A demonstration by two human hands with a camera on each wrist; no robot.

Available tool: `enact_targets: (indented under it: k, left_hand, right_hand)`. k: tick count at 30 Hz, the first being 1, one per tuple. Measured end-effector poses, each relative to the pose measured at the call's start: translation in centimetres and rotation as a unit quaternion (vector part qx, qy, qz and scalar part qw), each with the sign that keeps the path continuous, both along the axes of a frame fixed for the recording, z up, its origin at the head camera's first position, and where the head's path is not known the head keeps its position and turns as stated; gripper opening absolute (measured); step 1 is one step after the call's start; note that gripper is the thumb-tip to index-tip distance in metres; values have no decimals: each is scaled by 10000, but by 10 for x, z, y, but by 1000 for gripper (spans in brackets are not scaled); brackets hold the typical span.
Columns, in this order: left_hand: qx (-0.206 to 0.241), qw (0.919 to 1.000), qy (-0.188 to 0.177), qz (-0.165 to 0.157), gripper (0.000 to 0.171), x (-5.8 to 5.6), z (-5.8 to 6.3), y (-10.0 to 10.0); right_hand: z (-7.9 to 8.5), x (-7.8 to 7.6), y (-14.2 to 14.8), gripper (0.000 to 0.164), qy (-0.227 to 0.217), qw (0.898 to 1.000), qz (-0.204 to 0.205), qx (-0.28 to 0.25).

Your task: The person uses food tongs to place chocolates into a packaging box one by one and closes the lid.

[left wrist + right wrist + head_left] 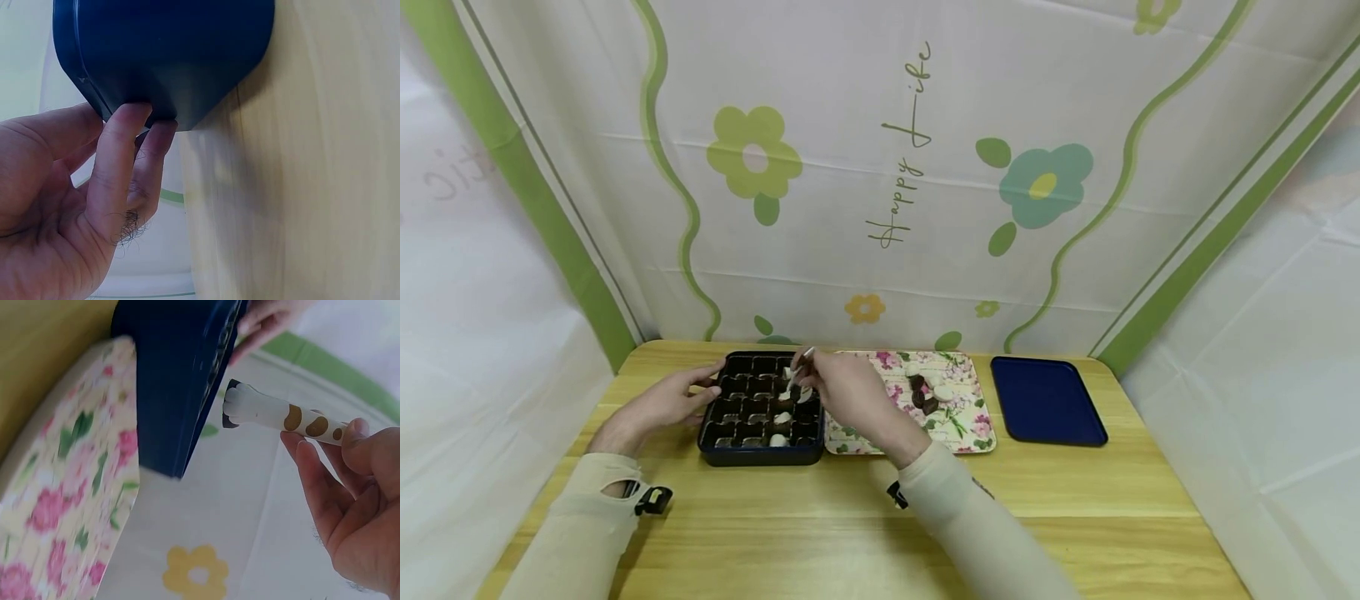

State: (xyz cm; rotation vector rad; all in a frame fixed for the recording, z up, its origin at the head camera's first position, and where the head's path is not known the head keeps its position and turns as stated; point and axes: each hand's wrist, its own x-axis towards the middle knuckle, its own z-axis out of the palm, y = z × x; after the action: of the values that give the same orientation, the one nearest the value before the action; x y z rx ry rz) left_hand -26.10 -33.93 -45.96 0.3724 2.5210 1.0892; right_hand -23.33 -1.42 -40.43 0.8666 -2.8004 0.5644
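My right hand (853,396) pinches white tongs (269,409) shaped like a cat's paw with brown spots. A dark brown piece (229,422) sits between the paw tips. In the head view, this hand is over the right part of a dark blue box (760,457) with a black divided insert. Several white pieces (778,440) lie in one column of its compartments. My left hand (673,400) rests its fingertips against the box's left side; in the left wrist view, two fingers (122,144) touch the dark wall (162,62).
A floral tray (865,446) adjoins the box on the right, bearing dark pieces (917,398) and white pieces (942,392). Farther right lies a flat dark blue lid (1048,400). A printed curtain (850,167) stands behind the wooden table (820,533).
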Motion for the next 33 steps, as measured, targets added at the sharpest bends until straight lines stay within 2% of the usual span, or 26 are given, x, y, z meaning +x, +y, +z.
enact_targets:
  k: [6, 16, 21, 28, 33]
  left_hand:
    - [-145, 9997, 162, -69, 65, 0, 0, -1]
    - [-308, 9991, 275, -105, 64, 2, 2, 0]
    - [-298, 9992, 264, -103, 64, 2, 2, 0]
    - [-317, 9992, 242, -91, 64, 1, 1, -1]
    - [-354, 9989, 283, -108, 64, 0, 0, -2]
  right_hand:
    - [-3, 13, -23, 13, 274, 9984, 432, 246]
    - [-10, 27, -47, 16, 28, 9957, 854, 370]
    - [-15, 29, -53, 15, 2, 9946, 933, 464]
    - [-17, 29, -55, 14, 26, 9947, 829, 607]
    - [-20, 27, -53, 16, 60, 9941, 986, 451]
